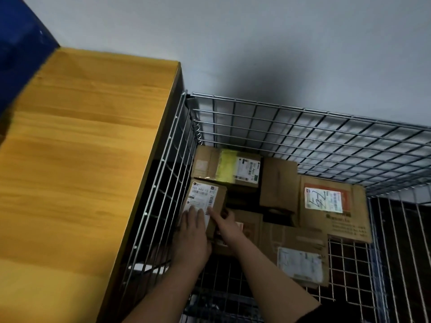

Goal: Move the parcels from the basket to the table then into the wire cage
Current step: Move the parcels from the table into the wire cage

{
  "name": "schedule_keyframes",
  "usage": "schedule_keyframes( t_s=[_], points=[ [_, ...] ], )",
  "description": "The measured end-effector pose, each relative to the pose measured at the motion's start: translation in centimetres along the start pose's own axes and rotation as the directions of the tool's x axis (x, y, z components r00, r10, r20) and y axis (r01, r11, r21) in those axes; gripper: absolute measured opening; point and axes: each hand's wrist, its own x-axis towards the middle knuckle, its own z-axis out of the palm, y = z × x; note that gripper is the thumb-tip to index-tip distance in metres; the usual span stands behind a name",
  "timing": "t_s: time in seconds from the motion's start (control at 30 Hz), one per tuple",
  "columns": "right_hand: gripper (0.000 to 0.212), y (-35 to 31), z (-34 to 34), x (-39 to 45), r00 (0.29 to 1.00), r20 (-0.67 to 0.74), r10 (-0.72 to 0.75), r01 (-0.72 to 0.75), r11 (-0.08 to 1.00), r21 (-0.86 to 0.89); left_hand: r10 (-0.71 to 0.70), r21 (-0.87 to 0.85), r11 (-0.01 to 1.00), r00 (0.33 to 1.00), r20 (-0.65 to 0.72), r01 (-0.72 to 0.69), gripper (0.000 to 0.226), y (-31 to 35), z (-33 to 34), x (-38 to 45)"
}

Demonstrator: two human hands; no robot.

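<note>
Placement into the wire cage (303, 127) is the step in hand, judged from both hands reaching inside it. The left hand (191, 238) rests flat, fingers straight, on the white label of a small parcel (205, 201). The right hand (227, 226) touches the same parcel's right edge with its forefinger extended; whether the thumb grips the side cannot be told. The parcel sits directly under the fingertips, against the cage wall beside the desk (81, 159).

Next move, as a judgement: settle the parcel, release, withdraw both hands upward clear of the rim.

Count:
- Parcels in the cage: six visible.
- Hands: two.
- Parcels on the desk: none visible.
- Basket: possibly the blue object beyond the left hand; uncertain.
</note>
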Motion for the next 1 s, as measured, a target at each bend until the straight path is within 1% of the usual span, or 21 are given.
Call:
schedule_keyframes(
  t_s=[0.13, 0.27, 0.5, 0.6, 0.77, 0.83, 0.93, 1.0],
  points=[
    [0.074, -0.1, 0.0, 1.3, 1.000, -0.003, -0.010, 0.010, 0.999, -0.037, 0.022, -0.031, 0.999, 0.999, 0.031, -0.021, 0.086, 0.2, 1.2, 0.6],
    [0.070, -0.1, -0.3, 2.0, 0.999, -0.038, -0.020, 0.017, 0.997, -0.078, 0.051, -0.034, 0.998, 0.997, 0.051, -0.049, 0.085, 0.5, 1.8, 0.7],
    [0.054, -0.7, 0.0, 2.7, 0.985, -0.096, -0.144, 0.125, 0.975, -0.186, 0.060, -0.042, 0.998, 0.992, 0.109, -0.055, 0.096, 0.5, 1.8, 1.6],
    [0.053, -1.0, 0.1, 3.0, 0.980, -0.121, -0.157, 0.127, 0.966, -0.225, 0.062, -0.056, 0.997, 0.988, 0.138, -0.055, 0.097, 0.5, 1.7, 1.9],
    [0.058, -1.4, -0.2, 2.8, 0.986, -0.111, -0.121, 0.082, 0.950, -0.302, 0.062, -0.057, 0.997, 0.976, 0.207, -0.051, 0.096, 0.4, 0.9, 1.9],
    [0.059, -1.9, -0.6, 2.1, 0.989, -0.100, -0.112, 0.069, 0.931, -0.358, 0.066, -0.046, 0.997, 0.973, 0.221, -0.057, 0.093, 0.3, 0.1, 1.9],
    [0.060, -2.4, -1.5, 0.4, 0.987, -0.101, -0.127, 0.071, 0.898, -0.434, 0.077, -0.024, 0.997, 0.980, 0.182, -0.074, 0.083, 0.6, -1.4, 1.7],
    [0.058, -3.2, -2.2, -1.4, 0.983, -0.111, -0.145, 0.072, 0.866, -0.496, 0.077, -0.031, 0.997, 0.983, 0.165, -0.073, 0.080, 0.9, -2.7, 1.2]
  ],
)
